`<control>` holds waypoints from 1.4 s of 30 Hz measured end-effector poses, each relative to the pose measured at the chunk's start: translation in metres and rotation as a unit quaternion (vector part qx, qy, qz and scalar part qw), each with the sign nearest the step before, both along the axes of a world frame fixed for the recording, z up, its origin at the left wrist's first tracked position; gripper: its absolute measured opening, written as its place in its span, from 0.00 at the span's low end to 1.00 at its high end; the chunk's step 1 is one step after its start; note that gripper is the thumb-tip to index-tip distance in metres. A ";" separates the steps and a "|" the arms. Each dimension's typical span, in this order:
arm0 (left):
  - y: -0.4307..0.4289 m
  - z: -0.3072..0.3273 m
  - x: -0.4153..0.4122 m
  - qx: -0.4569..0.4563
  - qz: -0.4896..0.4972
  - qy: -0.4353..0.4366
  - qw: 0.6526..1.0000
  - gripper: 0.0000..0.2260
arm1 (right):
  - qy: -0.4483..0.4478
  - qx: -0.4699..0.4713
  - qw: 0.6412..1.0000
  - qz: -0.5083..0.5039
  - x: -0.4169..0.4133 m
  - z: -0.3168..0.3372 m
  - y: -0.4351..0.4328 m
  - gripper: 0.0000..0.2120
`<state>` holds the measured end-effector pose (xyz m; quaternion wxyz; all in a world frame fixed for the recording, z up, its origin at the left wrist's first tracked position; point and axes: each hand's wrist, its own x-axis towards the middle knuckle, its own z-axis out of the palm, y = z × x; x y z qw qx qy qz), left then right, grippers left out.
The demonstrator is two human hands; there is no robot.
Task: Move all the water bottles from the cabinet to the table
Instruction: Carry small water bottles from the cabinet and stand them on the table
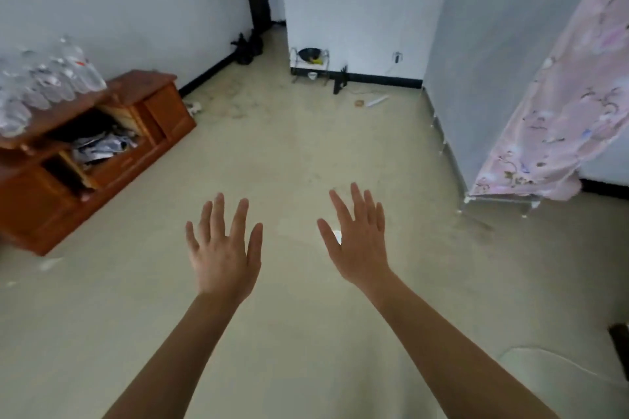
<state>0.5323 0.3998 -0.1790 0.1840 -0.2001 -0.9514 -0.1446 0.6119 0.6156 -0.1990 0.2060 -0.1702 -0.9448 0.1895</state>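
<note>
– Both hands hang in front of the camera, palms down over the bare floor (306, 146). The left hand (223, 250) and the right hand (357, 238) each have their fingers (238, 214) spread wide, and they hold and touch nothing.

– And the bottles?

– Well apart from both hands, far to the left. The bottles (51, 82) stand crowded on top of the low wooden cabinet (170, 112), running out past the picture's edge. The counter they are meant for is not in view.

– What do they look like?

– Clear plastic, blurred here, packed side by side with barely a gap. One shows a red mark, probably a label. I cannot tell whether they are full or empty.

– So what could go wrong?

– The crowding is the main worry, I think. Reaching for one could nudge its neighbours, and the front row stands close to the cabinet's edge, so a tipped bottle would likely roll off onto the floor. Smooth plastic may also slip if several are carried at once.

– Anything else?

– Small bits of litter (194, 107) lie on the floor just beside the cabinet, which could catch a foot. An open compartment (102, 146) below the top is stuffed with crumpled things; no bottle shows in there, though it is too dark to be sure.
</note>
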 end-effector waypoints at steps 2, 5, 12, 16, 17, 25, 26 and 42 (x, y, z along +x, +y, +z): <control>-0.034 -0.004 -0.025 0.012 0.055 -0.006 0.998 0.26 | 0.006 0.007 0.998 0.055 -0.049 -0.001 -0.029 0.28; -0.069 -0.010 -0.060 0.023 0.118 -0.015 0.993 0.26 | 0.017 0.026 0.993 0.113 -0.113 -0.008 -0.059 0.28; -0.104 -0.012 -0.204 0.029 0.213 0.014 0.976 0.25 | 0.040 0.023 0.975 0.216 -0.302 -0.013 -0.093 0.30; -0.103 0.013 -0.308 0.034 0.261 0.025 0.964 0.26 | 0.055 0.013 0.967 0.247 -0.415 0.000 -0.096 0.30; -0.101 0.021 -0.335 0.037 0.272 0.026 0.961 0.26 | 0.052 0.010 0.965 0.256 -0.445 0.007 -0.096 0.30; -0.122 0.040 -0.484 0.010 0.315 0.028 0.949 0.27 | 0.052 0.013 0.945 0.324 -0.629 0.025 -0.123 0.31; -0.130 0.037 -0.500 0.008 0.319 0.027 0.947 0.27 | 0.049 0.012 0.942 0.331 -0.647 0.022 -0.129 0.31; -0.269 0.016 -0.865 0.066 0.352 0.001 0.934 0.27 | 0.030 0.063 0.925 0.373 -1.021 0.017 -0.262 0.34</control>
